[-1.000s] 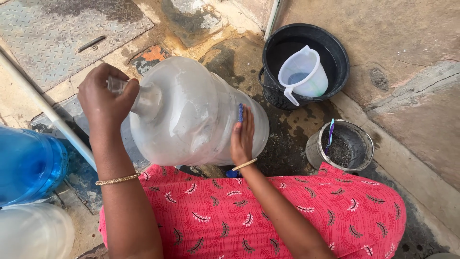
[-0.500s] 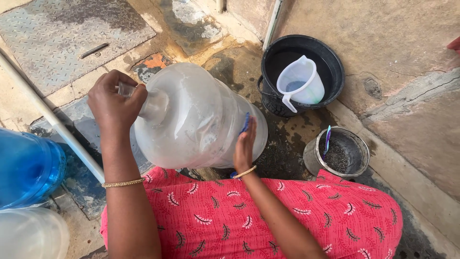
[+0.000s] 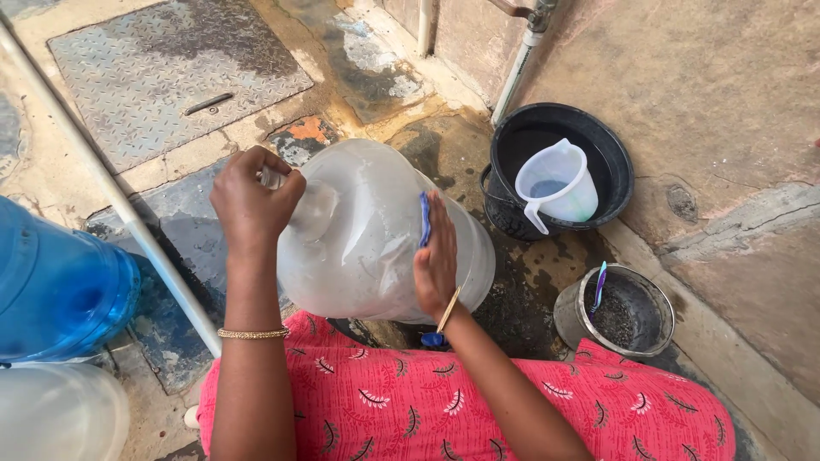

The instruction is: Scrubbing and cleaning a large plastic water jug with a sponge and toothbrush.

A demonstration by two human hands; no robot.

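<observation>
On wet concrete: left hand (image 3: 252, 195) clenched round the clear water jug (image 3: 376, 235) neck; right hand (image 3: 436, 256) presses blue scrubber (image 3: 424, 218) flat against its side; scrubbing underway, surface cloudy

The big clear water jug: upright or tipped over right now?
Tipped. The clear jug lies tilted, neck pointing left, where the left hand wraps it; the right hand presses a blue scrubber against its side.
</observation>
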